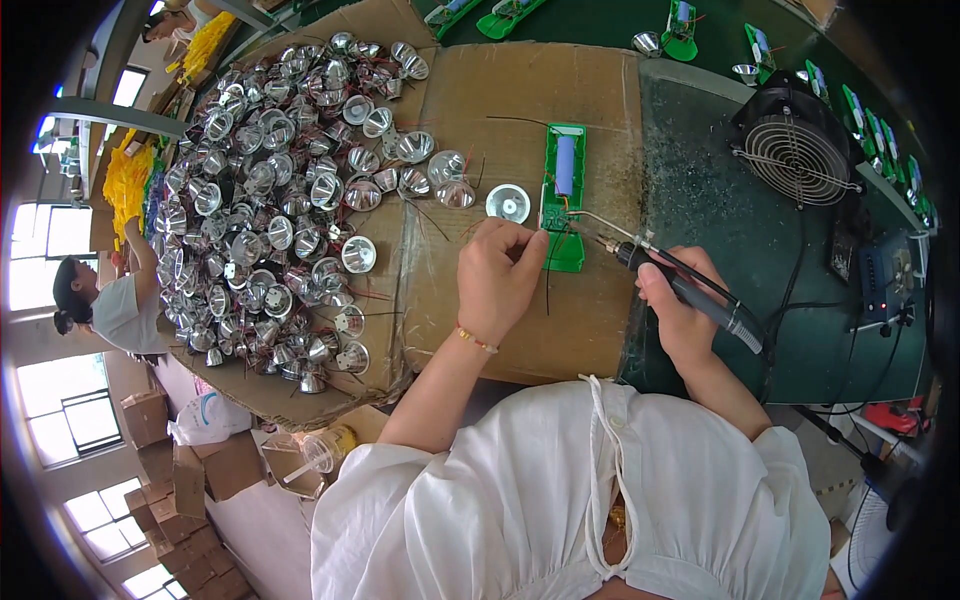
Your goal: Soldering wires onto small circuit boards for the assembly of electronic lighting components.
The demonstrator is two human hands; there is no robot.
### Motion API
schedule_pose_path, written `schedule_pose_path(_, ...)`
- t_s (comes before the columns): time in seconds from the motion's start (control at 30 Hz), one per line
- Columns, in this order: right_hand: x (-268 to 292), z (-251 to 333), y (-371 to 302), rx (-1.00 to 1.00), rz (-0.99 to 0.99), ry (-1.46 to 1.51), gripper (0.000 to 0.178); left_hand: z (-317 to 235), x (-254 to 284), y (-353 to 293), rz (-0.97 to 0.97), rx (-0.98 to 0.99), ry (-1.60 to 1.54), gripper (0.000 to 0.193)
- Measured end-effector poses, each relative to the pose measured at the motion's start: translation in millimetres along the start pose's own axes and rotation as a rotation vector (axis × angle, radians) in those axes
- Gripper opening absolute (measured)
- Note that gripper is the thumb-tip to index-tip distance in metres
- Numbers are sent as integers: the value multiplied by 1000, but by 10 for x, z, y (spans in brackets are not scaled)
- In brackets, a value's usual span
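A green plastic housing (566, 255) lies upright on the cardboard in front of me, with a blue cylindrical battery (566, 165) and a small circuit board (553, 217) in it. My right hand (685, 305) is closed around a soldering iron (690, 290), whose tip and thin bent metal tube point at the board. My left hand (497, 275) is pinched at the board's left edge; what its fingertips hold is too small to make out. Just above that hand sits a silver reflector cup (508, 204). Thin dark wires stick out around the housing.
A big pile of reflector cups with wires (270, 200) covers the cardboard at left. At right stand a black fan with a wire grille (795, 150) and a blue box with cables (888, 280). More green housings (680, 35) line the far edge. Another person (120, 300) works at far left.
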State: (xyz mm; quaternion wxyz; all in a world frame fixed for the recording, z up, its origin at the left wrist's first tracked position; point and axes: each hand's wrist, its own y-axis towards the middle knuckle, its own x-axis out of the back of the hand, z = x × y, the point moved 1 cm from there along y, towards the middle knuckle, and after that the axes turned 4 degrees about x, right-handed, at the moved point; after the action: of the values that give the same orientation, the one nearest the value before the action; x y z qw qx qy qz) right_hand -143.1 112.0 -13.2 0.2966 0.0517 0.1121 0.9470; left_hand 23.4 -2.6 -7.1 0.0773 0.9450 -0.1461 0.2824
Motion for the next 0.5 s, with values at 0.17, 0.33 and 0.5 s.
schedule_pose_path(0.17, -83, -43, 36, -63, 17, 5, 14, -21, -14, 37, -40, 13, 45, 16)
schedule_pose_path(0.33, -98, -17, 67, -136, 6, 71, 13, -6, -21, 62, -26, -33, 66, 15)
schedule_pose_path(0.5, -79, -45, 72, -156, 23, 74, 14, -33, -42, 67, -29, 2, 43, 14)
